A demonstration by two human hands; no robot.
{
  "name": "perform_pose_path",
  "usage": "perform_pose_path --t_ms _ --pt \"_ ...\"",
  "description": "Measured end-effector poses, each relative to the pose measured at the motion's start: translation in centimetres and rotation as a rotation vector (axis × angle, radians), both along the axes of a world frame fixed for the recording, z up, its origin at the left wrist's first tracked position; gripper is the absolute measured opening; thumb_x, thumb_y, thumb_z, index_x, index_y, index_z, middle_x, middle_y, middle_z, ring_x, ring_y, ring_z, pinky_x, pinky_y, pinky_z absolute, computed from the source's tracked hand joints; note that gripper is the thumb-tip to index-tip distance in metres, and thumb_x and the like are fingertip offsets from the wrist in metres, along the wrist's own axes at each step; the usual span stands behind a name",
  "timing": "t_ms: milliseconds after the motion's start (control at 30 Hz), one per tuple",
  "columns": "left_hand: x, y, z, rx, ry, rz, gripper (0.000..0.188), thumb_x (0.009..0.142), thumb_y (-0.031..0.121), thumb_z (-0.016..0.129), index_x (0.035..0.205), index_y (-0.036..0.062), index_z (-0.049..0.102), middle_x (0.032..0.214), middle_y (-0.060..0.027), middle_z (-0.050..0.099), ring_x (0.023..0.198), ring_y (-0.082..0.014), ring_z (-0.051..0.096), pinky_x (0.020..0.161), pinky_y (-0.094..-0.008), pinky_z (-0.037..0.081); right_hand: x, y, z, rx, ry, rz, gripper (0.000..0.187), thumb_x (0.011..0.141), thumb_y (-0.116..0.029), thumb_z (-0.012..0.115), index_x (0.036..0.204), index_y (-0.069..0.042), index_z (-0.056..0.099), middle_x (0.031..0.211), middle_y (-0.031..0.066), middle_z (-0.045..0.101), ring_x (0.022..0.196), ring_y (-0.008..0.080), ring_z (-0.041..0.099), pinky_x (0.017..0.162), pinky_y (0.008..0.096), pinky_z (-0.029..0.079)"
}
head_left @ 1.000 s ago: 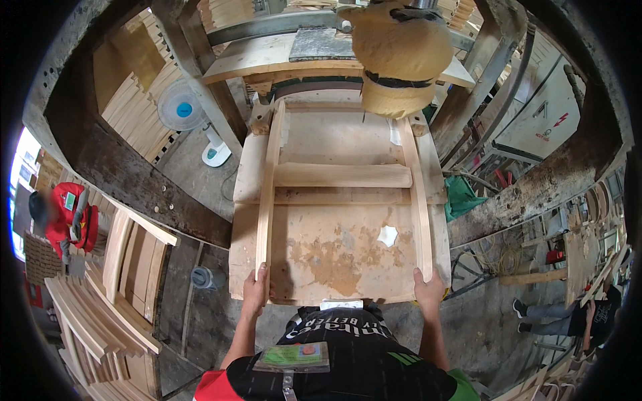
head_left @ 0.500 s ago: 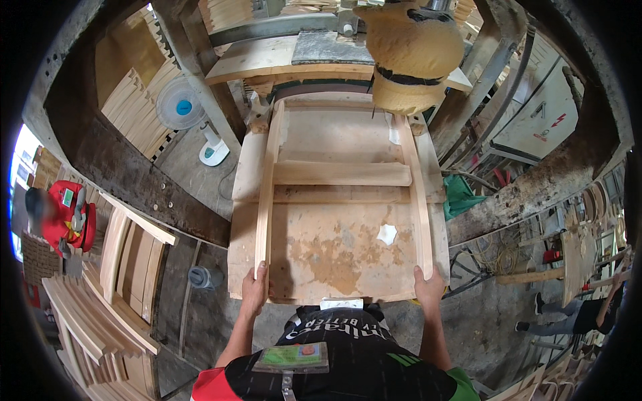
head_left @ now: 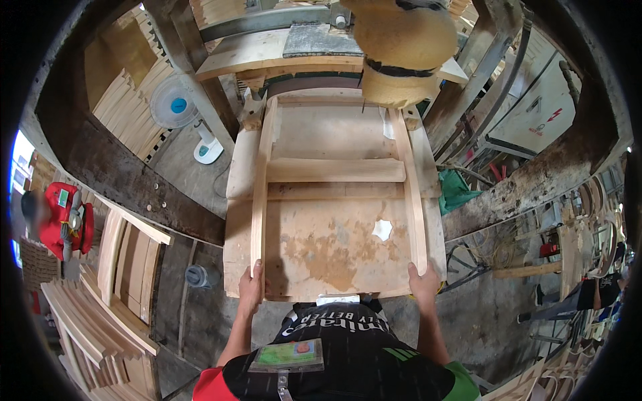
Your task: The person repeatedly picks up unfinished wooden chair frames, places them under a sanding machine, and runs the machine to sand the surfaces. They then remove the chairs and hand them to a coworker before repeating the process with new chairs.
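Note:
A pale wooden frame (head_left: 336,170) lies flat on a worn plywood board (head_left: 334,234); it has two long side rails and a crossbar between them. My left hand (head_left: 251,289) is closed round the near end of the left rail (head_left: 259,207), thumb on top. Opposite it, my right hand (head_left: 424,282) grips the near end of the right rail (head_left: 413,200) in the same way. The fingers of both hands are partly hidden under the rails. Toward the far end, a big yellowish padded cylinder (head_left: 401,60) hangs over the right rail and hides part of it.
Rusty steel beams (head_left: 134,180) flank the board. A white fan (head_left: 175,105) stands at the left, above stacked curved wooden parts (head_left: 93,321). Green cloth (head_left: 456,191) hangs at the board's right edge. A person in red (head_left: 63,220) is far left, another person (head_left: 588,294) far right.
The whole view has shifted slightly left and up. Both hands keep their hold on the rails, and the frame stays about where it was on the board. The person at far right has moved.

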State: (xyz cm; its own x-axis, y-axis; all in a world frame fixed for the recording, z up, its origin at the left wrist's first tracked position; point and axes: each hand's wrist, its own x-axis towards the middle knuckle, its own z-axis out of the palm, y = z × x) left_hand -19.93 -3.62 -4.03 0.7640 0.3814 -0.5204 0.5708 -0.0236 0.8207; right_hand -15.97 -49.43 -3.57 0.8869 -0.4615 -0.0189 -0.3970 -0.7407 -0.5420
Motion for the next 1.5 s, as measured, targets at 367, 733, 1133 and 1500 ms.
perform_pose_path --t_ms 367,733,1133,1500 --pt "0.0 0.1 0.8 -0.019 0.004 0.007 0.065 0.104 0.061 0.052 0.120 -0.0018 0.061 0.073 -0.0102 0.063 0.053 -0.0166 0.060 0.047 -0.0304 0.048 -0.5 0.2 0.8 0.087 0.010 0.003 0.044 0.089 -0.037 0.075 0.114 -0.002 0.069 0.099 0.0226 0.076 0.097 0.0416 0.073 0.087 0.0480 0.055" --pt "0.1 0.0 0.5 0.001 -0.005 0.012 0.064 0.104 0.060 0.053 0.119 -0.0010 0.062 0.073 -0.0080 0.061 0.054 -0.0160 0.060 0.046 -0.0303 0.048 -0.2 -0.1 0.6 0.067 0.011 -0.001 0.042 0.089 -0.033 0.075 0.114 0.000 0.069 0.100 0.0227 0.076 0.096 0.0409 0.073 0.086 0.0454 0.056" --pt "-0.4 -0.3 0.1 0.040 0.026 0.036 0.069 0.103 0.063 0.053 0.123 -0.0018 0.062 0.074 -0.0107 0.066 0.053 -0.0175 0.063 0.046 -0.0313 0.049 -0.5 0.2 0.3 0.006 0.020 0.020 0.044 0.089 -0.036 0.075 0.115 -0.002 0.067 0.099 0.0257 0.074 0.096 0.0465 0.071 0.087 0.0526 0.054" --pt "0.1 -0.3 0.8 -0.005 0.039 -0.043 0.068 0.104 0.064 0.049 0.124 -0.0007 0.057 0.074 -0.0101 0.065 0.051 -0.0170 0.063 0.037 -0.0286 0.043 -0.2 -1.7 -2.3 0.494 0.072 0.007 0.039 0.091 -0.032 0.076 0.111 -0.002 0.063 0.092 0.0194 0.073 0.086 0.0336 0.073 0.076 0.0444 0.057"
